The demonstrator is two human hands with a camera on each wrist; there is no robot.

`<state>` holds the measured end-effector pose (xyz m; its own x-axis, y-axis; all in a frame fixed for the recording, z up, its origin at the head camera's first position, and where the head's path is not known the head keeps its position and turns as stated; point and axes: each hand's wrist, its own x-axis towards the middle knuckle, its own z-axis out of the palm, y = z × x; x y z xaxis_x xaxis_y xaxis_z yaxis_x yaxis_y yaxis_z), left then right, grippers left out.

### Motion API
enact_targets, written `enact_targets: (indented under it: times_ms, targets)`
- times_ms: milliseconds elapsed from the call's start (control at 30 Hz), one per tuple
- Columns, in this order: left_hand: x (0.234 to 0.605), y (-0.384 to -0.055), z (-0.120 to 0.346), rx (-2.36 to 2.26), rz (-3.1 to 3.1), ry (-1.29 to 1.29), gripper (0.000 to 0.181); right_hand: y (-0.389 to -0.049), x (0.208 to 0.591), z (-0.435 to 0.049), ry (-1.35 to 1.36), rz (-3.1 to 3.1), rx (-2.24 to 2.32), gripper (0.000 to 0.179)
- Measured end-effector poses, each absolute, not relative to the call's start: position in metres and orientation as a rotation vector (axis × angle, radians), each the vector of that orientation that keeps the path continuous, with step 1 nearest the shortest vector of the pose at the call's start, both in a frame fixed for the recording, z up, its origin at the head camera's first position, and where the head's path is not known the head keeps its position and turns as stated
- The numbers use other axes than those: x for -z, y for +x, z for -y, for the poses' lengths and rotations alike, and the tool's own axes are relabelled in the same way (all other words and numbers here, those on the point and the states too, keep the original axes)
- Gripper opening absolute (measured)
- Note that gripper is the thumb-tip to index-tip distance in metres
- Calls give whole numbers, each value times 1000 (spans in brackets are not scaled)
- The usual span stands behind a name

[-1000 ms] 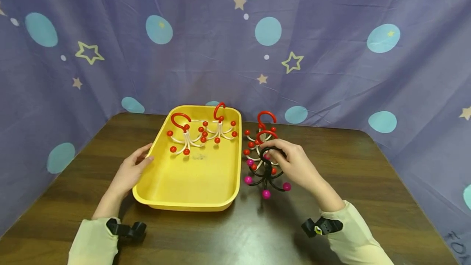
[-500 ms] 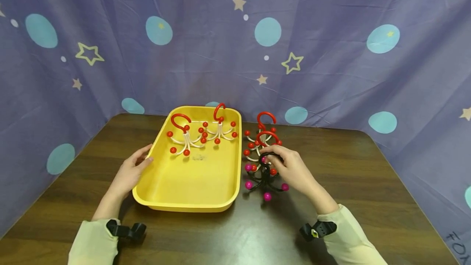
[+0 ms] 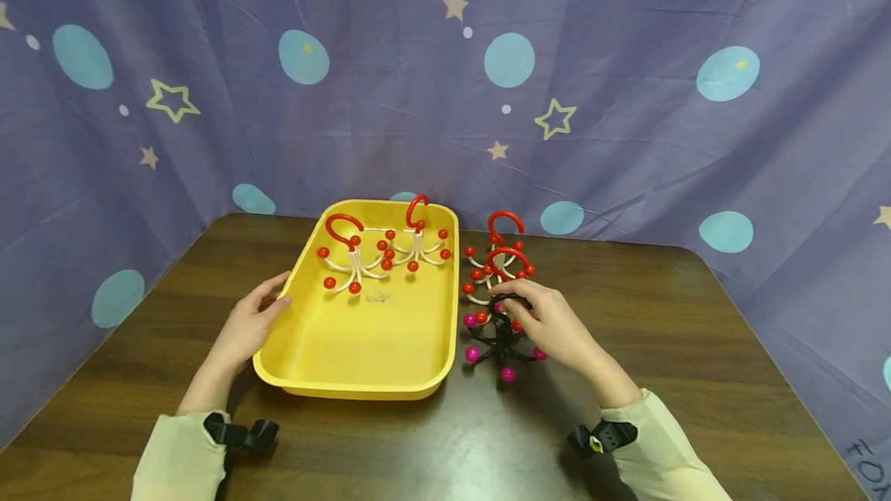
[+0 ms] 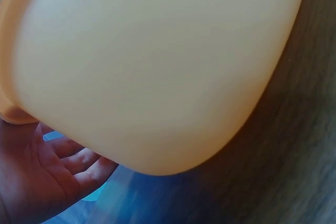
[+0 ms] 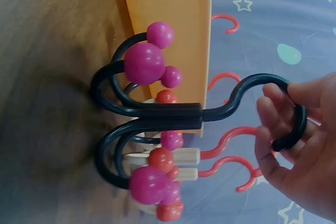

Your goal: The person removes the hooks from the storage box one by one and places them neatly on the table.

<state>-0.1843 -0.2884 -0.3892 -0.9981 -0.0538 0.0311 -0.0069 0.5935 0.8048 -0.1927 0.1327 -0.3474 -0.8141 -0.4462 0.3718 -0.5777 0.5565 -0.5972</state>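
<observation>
At the tray's left side, my left hand (image 3: 244, 323) holds the rim of the yellow tray (image 3: 264, 366), the thumb over its edge. In the left wrist view, the fingers (image 4: 79, 161) lie against the tray's outer wall. My right hand (image 3: 553, 323) grips the hook of a black octopus-shaped hook hanger (image 5: 173, 114) with magenta balls on its arm tips. That hanger stands upright, its arms low over the table. Close behind it are two white hangers with red hooks, the nearer red hook (image 3: 508, 252) partly behind my fingers.
Inside the tray, toward the back, stand two white hangers, one at the left (image 3: 355, 261) and one at the right (image 3: 418, 242), both with red hooks and balls. The brown wooden table (image 3: 668, 346) ends at a purple curtain (image 3: 390, 107) with stars and dots.
My right hand has lowered the black hanger slightly toward the table, in front of the white ones. My left hand and the tray stay in place.
</observation>
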Motion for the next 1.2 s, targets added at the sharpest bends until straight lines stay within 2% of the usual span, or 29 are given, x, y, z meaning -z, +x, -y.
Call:
enact_targets:
  times_ms: [833,1200]
  targets:
    - [391,-184,289,1381,2755,61,54,-194,324,-124,854,2722,-721,17]
    - [390,-185,288,1372,2735,19,53,-201,302,-98,935,2699,-526,13]
